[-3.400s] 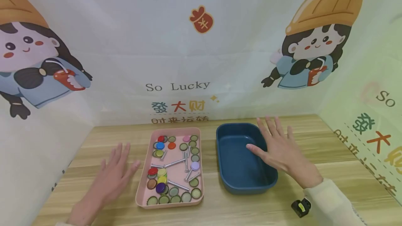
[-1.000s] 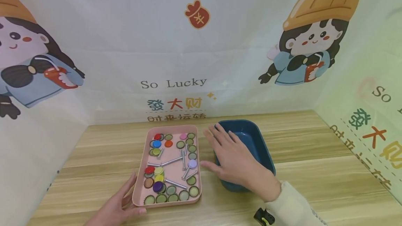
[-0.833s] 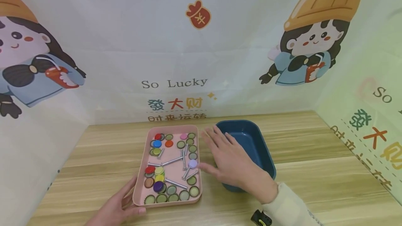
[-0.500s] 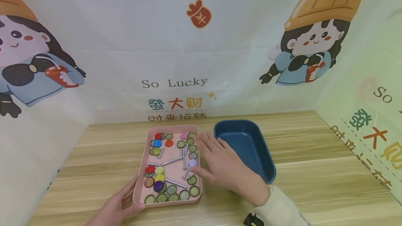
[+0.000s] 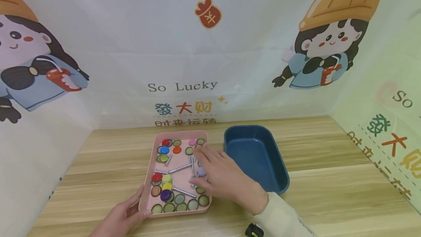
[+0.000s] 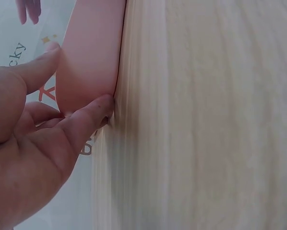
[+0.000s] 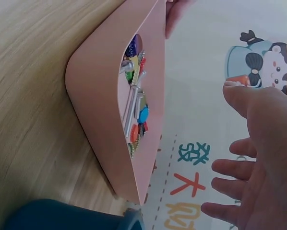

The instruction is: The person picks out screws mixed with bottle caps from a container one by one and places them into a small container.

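Observation:
A pink tray (image 5: 179, 210) holds bottle caps in several colours and steel bolts (image 5: 181, 168), which lie loose across its floor. My left hand (image 5: 120, 215) grips the tray's near left corner, thumb at the front wall and fingers along the left side; the left wrist view shows the hand (image 6: 35, 139) around that corner. Over the tray's right half hovers my right hand (image 5: 223, 175), fingers extended, partly hiding caps and bolts beneath. From the right wrist, this hand (image 7: 263, 158) appears above the tray wall (image 7: 98, 105), holding nothing.
To the right of the pink tray stands a deep blue bin (image 5: 256, 164) with nothing visible inside. Both sit on a wood-grain table (image 5: 329, 178). A printed cloth (image 5: 263, 65) hangs behind and at the sides. A black wrist device (image 5: 254, 230) shows below the right sleeve.
My left hand has come to the pink tray's corner and taken hold of it. My right hand has moved left from the blue bin to over the tray. The caps and bolts look unmoved.

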`<control>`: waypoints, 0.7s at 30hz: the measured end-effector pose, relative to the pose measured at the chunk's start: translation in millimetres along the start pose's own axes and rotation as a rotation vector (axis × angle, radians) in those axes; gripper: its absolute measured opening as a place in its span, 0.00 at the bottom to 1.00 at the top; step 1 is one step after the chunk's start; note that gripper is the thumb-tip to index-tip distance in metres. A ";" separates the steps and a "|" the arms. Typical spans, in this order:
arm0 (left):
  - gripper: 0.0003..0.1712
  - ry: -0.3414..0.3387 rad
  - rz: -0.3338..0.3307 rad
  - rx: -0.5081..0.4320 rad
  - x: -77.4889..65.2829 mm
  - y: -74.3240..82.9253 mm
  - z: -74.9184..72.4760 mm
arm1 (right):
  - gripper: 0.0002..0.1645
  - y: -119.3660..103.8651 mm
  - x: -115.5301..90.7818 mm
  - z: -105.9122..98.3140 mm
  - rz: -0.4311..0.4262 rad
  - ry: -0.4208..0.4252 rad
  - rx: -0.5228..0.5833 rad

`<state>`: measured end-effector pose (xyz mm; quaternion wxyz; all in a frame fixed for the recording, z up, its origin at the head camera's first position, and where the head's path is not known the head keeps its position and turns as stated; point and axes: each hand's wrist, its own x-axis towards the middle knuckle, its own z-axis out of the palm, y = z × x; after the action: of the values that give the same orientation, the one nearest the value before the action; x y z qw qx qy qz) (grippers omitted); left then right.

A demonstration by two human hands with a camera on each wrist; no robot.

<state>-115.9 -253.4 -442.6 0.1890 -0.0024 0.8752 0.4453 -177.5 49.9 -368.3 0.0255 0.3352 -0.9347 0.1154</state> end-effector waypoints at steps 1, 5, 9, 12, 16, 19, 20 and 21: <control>0.52 0.002 0.003 0.004 0.2 0.5 0.0 | 0.45 -0.1 1.6 1.1 -0.008 0.003 -0.001; 0.52 0.007 -0.003 -0.002 -0.3 2.7 0.7 | 0.44 -1.0 7.1 5.7 -0.040 0.015 -0.005; 0.52 -0.011 -0.009 -0.047 -2.1 2.8 0.9 | 0.44 -3.4 11.2 9.9 -0.058 0.009 -0.035; 0.53 -0.032 0.027 -0.090 -2.7 1.0 -0.1 | 0.43 -6.0 13.5 11.6 -0.049 -0.007 -0.053; 0.54 -0.055 0.078 -0.134 -2.7 -1.5 -0.8 | 0.43 -8.9 15.9 14.6 -0.044 -0.027 -0.056; 0.53 -0.046 0.057 -0.141 -2.6 -1.6 0.4 | 0.43 -10.0 17.7 18.6 -0.057 -0.025 -0.067; 0.52 -0.038 0.051 -0.136 -2.7 -1.4 0.9 | 0.43 -10.2 18.2 20.3 -0.059 -0.024 -0.069; 0.52 -0.028 0.037 -0.132 -2.8 -0.9 1.6 | 0.43 -10.3 18.8 22.2 -0.064 -0.021 -0.071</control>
<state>-112.6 -253.2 -443.3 0.1921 0.0076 0.8411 0.5056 -184.9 25.4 -385.5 0.0311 0.3650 -0.9273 0.0777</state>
